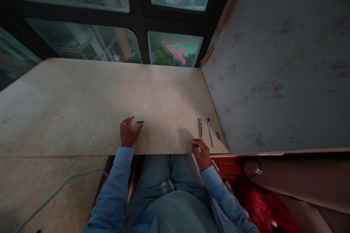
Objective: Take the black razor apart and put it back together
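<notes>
Shirt (175, 213) nearest. Left hand (129, 133) is spread beside dark bar (140, 121) on worktop (164, 94); right hand (201, 154) curls, contents unclear. Razor (200, 128), toothbrush (211, 134), green block (218, 135) lie side by side; bar lies apart.

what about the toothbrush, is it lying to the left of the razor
No, the toothbrush lies to the right of the razor, between it and a small dark piece.

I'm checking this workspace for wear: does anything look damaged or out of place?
Probably the floral wall covering: its edge beside the dark window frame looks ragged, with brownish material showing, as if peeling.
</notes>
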Action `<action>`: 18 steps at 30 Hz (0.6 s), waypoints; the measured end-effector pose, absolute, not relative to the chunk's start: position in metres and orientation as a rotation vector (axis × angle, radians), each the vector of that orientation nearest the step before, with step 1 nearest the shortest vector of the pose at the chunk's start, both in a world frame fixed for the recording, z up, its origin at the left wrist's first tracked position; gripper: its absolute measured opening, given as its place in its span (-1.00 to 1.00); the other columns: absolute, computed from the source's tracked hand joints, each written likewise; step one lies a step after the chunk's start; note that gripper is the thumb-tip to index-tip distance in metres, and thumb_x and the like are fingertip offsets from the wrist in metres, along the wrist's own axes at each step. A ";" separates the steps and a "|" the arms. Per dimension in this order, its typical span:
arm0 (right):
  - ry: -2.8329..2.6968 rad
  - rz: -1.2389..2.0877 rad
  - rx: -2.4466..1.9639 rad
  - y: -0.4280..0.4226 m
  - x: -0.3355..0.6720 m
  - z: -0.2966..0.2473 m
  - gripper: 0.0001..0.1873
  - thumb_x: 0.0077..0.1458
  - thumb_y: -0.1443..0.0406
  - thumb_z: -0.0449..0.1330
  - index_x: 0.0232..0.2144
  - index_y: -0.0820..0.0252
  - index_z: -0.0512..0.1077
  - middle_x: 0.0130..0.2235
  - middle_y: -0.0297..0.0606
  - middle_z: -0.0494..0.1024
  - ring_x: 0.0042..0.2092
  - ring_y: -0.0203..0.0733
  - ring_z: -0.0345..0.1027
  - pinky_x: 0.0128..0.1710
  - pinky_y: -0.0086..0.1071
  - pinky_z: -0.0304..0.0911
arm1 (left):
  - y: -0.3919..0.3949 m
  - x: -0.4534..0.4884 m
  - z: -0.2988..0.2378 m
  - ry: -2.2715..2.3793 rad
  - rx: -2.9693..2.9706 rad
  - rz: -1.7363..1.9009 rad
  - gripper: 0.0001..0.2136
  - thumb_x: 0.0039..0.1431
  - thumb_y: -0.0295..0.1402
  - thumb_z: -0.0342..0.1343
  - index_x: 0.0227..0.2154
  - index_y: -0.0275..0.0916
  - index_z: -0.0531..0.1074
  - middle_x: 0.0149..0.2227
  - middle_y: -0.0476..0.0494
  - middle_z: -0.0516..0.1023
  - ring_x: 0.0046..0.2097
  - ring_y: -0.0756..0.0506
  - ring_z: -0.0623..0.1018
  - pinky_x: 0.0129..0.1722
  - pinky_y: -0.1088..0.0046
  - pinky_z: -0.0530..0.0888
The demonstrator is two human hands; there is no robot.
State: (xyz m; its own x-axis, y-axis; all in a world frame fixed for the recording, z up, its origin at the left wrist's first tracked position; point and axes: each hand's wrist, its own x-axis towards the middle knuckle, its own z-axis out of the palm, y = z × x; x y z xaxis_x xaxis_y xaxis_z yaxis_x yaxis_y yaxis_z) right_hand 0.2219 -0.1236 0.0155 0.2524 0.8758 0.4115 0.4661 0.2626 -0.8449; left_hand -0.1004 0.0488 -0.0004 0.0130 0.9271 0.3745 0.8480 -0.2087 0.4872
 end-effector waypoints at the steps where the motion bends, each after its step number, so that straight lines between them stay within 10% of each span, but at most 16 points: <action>1: -1.417 0.470 -1.357 -0.123 0.217 0.015 -0.77 0.10 0.45 0.06 -0.32 0.13 0.50 -0.32 -0.22 0.49 -0.28 -0.19 0.40 -0.31 -0.34 0.32 | 0.054 -0.105 -0.005 1.864 2.167 0.894 -0.44 0.05 -0.02 0.13 0.01 -0.33 0.36 -0.02 -0.40 0.48 0.06 -0.31 0.43 0.06 0.06 0.34; 18: -1.573 0.685 -1.294 -0.095 0.150 0.023 -0.78 0.11 0.42 0.07 -0.32 0.14 0.52 -0.34 -0.23 0.51 -0.32 -0.22 0.42 -0.34 -0.35 0.36 | 0.065 -0.118 -0.010 1.521 2.294 0.778 -0.49 0.03 -0.09 0.23 0.02 -0.23 0.41 -0.05 -0.31 0.56 0.01 -0.27 0.53 0.04 0.14 0.43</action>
